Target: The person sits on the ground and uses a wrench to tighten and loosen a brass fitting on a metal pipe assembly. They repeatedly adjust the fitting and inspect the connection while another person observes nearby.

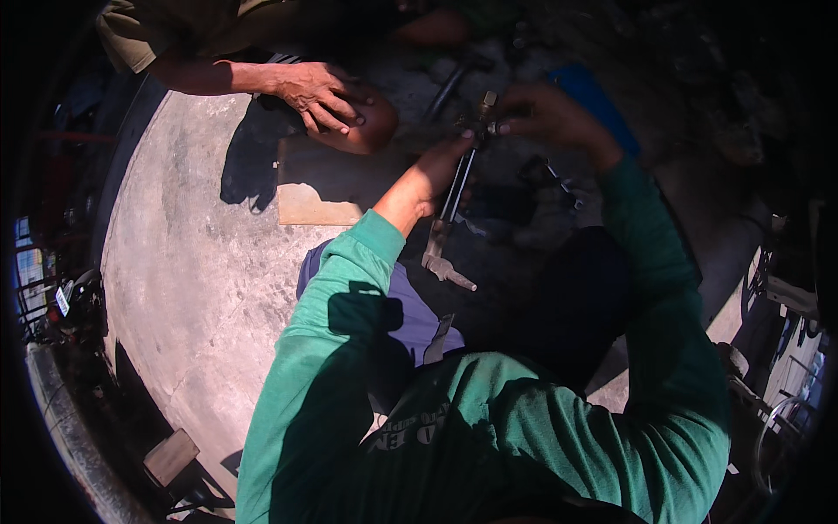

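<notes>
A metal gas cutting torch (pixel 454 194) lies lengthwise in front of me. Its angled head and tip point toward my lap, and a brass fitting sits at the far end. My left hand (pixel 429 175) is closed around the torch's body, with the thumb up near the valves. At that same far end, the fingers of my right hand (pixel 552 115) are bent in against the side of the valve part. Deep shadow covers much of the right hand, so the exact finger contact is hard to see.
Across from me another person's hand (pixel 321 92) rests on a bent knee. A hammer (pixel 454 83), a small wrench (pixel 561 183) and a blue object (pixel 595 106) lie on the shaded concrete. A flat brown board (pixel 314 208) is to the left, and a wooden block (pixel 170 456) sits lower left.
</notes>
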{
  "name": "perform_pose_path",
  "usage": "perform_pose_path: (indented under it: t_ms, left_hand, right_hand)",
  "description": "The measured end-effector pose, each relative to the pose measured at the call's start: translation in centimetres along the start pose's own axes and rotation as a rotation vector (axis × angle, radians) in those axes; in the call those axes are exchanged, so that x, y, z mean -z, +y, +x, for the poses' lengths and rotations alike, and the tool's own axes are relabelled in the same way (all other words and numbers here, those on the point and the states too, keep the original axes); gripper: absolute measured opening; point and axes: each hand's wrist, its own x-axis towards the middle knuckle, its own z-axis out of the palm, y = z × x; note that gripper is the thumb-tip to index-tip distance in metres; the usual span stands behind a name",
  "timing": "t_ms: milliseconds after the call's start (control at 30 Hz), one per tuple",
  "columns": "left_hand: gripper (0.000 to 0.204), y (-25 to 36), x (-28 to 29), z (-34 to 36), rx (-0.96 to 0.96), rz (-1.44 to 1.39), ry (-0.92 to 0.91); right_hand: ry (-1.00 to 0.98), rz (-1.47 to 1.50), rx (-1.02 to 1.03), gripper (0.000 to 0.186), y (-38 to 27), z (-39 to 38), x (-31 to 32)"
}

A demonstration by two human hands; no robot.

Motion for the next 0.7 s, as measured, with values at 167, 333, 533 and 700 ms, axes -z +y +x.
perform_pose_path:
  t_ms: [167,333,533,700]
  left_hand:
    - [0.044,-0.4,0.6,1.4,-0.06,-0.219,0.023]
    - [0.034,0.2,-0.3,2.3,-0.132,-0.358,-0.011]
    - [0.031,-0.4,1.1,1.6,-0.255,-0.385,0.038]
    - [0.033,-0.1,-0.8,1.5,-0.374,-0.334,0.093]
  right_hand:
    - [-0.057,-0.047,-0.698,0.055,11.6,-5.8,-2.1]
    - [-0.073,-0.523,-0.821,0.064,16.8,-10.4,-2.1]
    - [0.02,0.195,-0.656,0.055,-3.0,3.8,-1.8]
    - [-0.177,-0.043,-0.38,0.042,-3.3,5.3,-1.0]
